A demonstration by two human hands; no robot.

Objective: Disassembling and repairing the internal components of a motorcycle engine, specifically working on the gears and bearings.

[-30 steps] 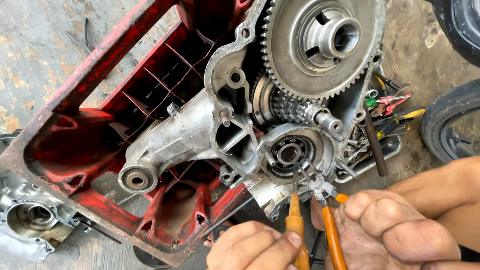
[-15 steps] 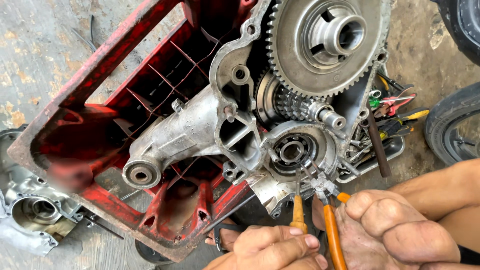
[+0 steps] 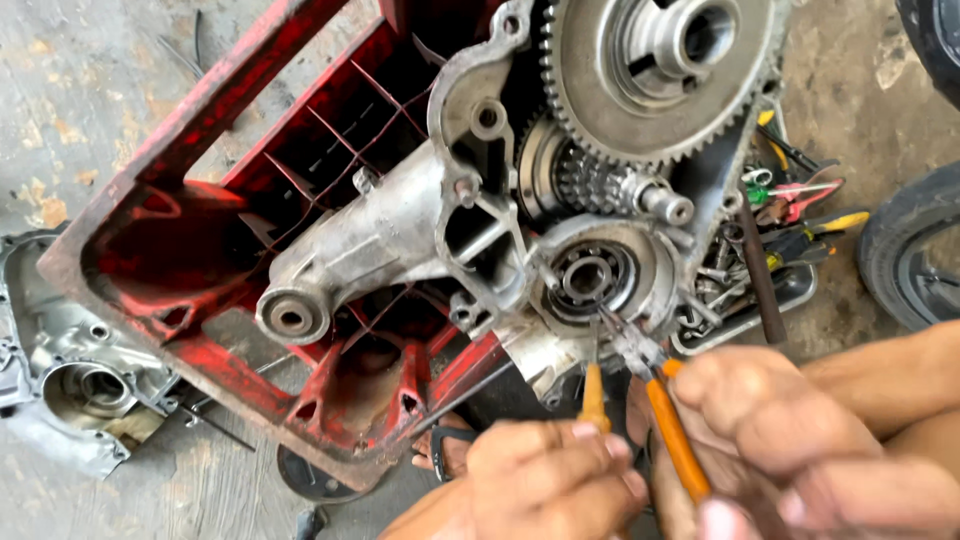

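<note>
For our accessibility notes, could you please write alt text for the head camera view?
Two hands, left hand and right hand, work orange-handled pliers at a bearing in a metal engine case. The case rests on a red crate, with a large gear above.

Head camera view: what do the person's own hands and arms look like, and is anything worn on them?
Both hands, left hand and right hand, are bare: no gloves, rings or watch visible. The forearms entering from the lower right show no sleeves. The fingers look smudged with grime, and the nearest fingertips are blurred.
</note>
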